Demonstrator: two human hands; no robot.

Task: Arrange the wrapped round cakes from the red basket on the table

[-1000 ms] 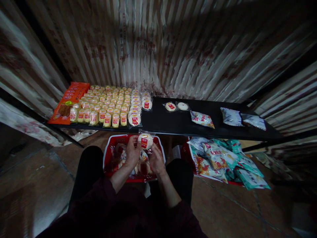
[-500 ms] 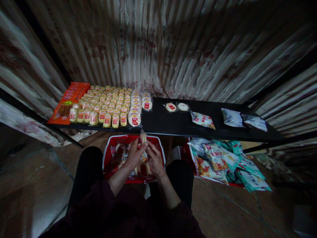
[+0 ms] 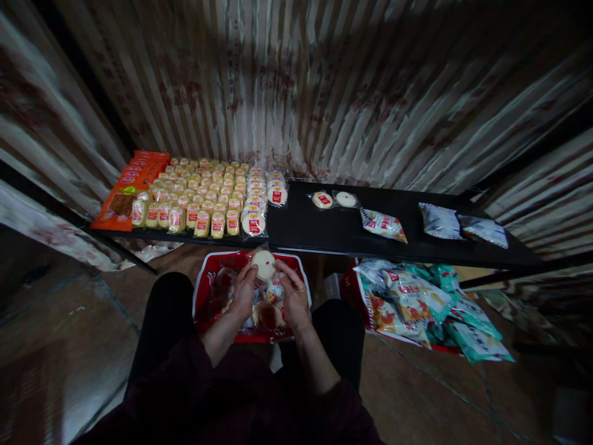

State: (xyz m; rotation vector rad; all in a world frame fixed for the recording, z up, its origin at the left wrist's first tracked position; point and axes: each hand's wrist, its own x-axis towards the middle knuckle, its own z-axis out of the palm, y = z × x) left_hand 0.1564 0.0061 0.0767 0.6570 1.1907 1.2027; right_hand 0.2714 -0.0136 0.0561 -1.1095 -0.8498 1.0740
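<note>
A round white pastry in a clear wrapper, with a small red mark at its middle, is held between my two hands. My left hand grips its left edge, and my right hand pinches the wrapper at its right edge. Just below them stands a red basket with more wrapped round pastries inside, partly covered by my hands. On the black shelf ahead are rows of small yellow wrapped cakes. Beside those rows, white wrapped pastries overlap in a column.
An orange packet lies at the shelf's left end. Two wrapped pastries, a white-and-red snack bag and two silvery bags lie farther right. A second red basket below holds several snack bags. Striped curtains hang behind the shelf.
The pastry has turned from edge-on to flat, so its white face with the red mark shows. My hands have moved slightly apart around it.
</note>
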